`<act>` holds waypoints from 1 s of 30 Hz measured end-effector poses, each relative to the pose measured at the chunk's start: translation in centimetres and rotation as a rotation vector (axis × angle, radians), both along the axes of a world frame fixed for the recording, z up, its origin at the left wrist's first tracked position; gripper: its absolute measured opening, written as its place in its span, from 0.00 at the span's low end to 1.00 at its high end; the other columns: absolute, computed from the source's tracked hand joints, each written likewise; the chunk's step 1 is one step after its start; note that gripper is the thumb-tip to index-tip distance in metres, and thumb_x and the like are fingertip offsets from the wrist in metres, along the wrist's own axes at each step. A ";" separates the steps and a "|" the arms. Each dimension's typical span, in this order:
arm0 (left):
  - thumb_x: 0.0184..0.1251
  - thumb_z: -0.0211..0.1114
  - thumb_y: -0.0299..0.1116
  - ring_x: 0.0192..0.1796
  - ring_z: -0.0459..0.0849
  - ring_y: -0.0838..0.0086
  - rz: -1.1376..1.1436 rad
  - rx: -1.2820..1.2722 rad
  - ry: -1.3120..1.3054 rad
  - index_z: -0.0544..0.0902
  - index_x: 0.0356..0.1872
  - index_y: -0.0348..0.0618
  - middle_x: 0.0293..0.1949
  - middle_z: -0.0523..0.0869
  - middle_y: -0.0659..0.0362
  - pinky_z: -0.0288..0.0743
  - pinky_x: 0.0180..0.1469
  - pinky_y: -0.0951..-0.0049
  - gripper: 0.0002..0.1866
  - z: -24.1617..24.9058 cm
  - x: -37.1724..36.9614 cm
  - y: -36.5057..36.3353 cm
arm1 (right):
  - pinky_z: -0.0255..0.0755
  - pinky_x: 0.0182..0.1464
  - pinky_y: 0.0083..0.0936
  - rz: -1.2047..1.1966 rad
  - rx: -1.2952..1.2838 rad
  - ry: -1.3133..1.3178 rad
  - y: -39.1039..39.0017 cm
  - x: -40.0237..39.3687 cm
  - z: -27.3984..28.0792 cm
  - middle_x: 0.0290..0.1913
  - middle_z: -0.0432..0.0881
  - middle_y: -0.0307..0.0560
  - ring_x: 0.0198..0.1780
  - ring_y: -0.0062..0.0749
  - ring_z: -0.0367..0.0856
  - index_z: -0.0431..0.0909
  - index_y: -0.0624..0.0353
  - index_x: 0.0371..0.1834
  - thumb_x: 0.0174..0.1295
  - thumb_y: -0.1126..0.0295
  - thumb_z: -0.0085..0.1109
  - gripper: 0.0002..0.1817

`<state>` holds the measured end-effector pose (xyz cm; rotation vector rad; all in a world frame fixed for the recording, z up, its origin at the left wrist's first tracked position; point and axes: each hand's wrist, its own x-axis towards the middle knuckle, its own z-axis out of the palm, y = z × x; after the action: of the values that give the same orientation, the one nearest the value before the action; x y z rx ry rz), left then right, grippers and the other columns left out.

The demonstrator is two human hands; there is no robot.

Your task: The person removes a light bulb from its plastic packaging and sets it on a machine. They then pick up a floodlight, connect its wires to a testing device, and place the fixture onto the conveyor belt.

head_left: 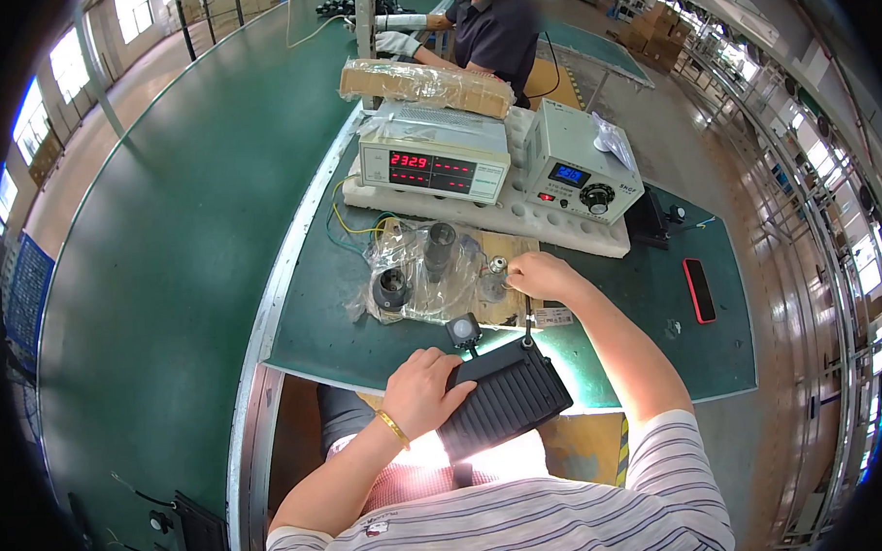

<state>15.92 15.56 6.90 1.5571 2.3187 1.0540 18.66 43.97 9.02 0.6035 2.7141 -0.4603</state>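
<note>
A black ribbed floodlight (508, 395) is tilted over the table's front edge, lit, with light spilling around its underside. A small square motion sensor (464, 331) with a round pale lens sticks out from its far side. My left hand (425, 388) grips the light's left end, thumb on the ribs. The light's short cable (529, 316) runs up to my right hand (543, 277), whose fingers are pinched around its end beside a metal-topped fitting (498, 265) on the wooden board (525, 311). The wire ends are hidden by my fingers.
Two black sockets (391, 289) stand on the plastic-wrapped board. Behind are a power meter (435, 164) reading 232.9 and a supply box with a dial (583, 164), both on white foam (610, 238). A red phone (699, 291) lies right. A co-worker (496, 36) sits opposite.
</note>
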 end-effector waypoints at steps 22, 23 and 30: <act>0.56 0.69 0.39 0.40 0.79 0.59 0.161 0.135 0.099 0.81 0.43 0.39 0.37 0.81 0.53 0.75 0.43 0.64 0.18 5.0 -2.5 -9.3 | 0.70 0.35 0.15 -0.141 -0.786 1.063 -9.3 0.2 9.3 0.36 0.82 0.43 0.34 0.19 0.78 0.67 0.63 0.66 0.70 0.71 0.49 0.22; 0.57 0.68 0.40 0.41 0.79 0.59 0.180 0.163 0.083 0.81 0.43 0.39 0.37 0.81 0.53 0.75 0.44 0.64 0.17 5.2 -2.5 -10.1 | 0.70 0.35 0.16 -0.189 -0.848 1.147 -10.0 0.0 9.4 0.36 0.82 0.43 0.34 0.20 0.78 0.67 0.63 0.66 0.70 0.70 0.48 0.22; 0.60 0.66 0.42 0.45 0.77 0.55 0.573 0.170 0.180 0.78 0.46 0.42 0.40 0.78 0.51 0.73 0.47 0.60 0.18 2.7 -6.4 -20.5 | 0.67 0.43 0.18 -0.426 -1.063 1.437 -13.4 -2.5 8.4 0.40 0.76 0.38 0.43 0.20 0.74 0.69 0.63 0.61 0.68 0.69 0.52 0.20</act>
<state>9.56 -4.91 9.60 1.0833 2.9696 1.2963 16.15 30.52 17.38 0.5749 2.5054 -3.0922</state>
